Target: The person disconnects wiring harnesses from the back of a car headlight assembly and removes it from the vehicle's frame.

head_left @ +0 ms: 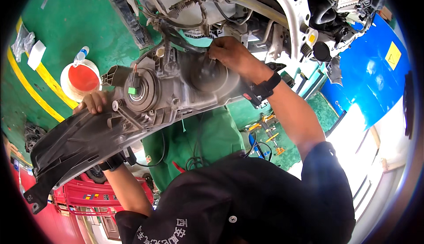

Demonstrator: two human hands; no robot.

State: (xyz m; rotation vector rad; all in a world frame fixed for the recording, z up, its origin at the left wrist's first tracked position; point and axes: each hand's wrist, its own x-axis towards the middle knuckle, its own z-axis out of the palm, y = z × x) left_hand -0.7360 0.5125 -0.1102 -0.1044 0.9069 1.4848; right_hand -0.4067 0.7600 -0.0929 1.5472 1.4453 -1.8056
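A large car headlight (90, 140) lies across my front, its dusty grey-black back turned up. My left hand (93, 102) is closed over its far edge on the left, with the thumb side partly hidden. My right hand (232, 56) is closed at the far rim of the right round housing (207, 75); what its fingers pinch is hidden. A black cable (181, 42) runs toward those fingers. On the left, a second round housing (145, 95) carries a green connector (132, 90) with thin wires.
Beyond the headlight is the car's opened front, with a wiring harness (194, 1) and a white metal frame (289, 5). A white bucket (66, 83) with red inside and a bottle (82, 54) stand at left. A blue panel (375, 72) is at right, a red tool cart (84, 193) at lower left.
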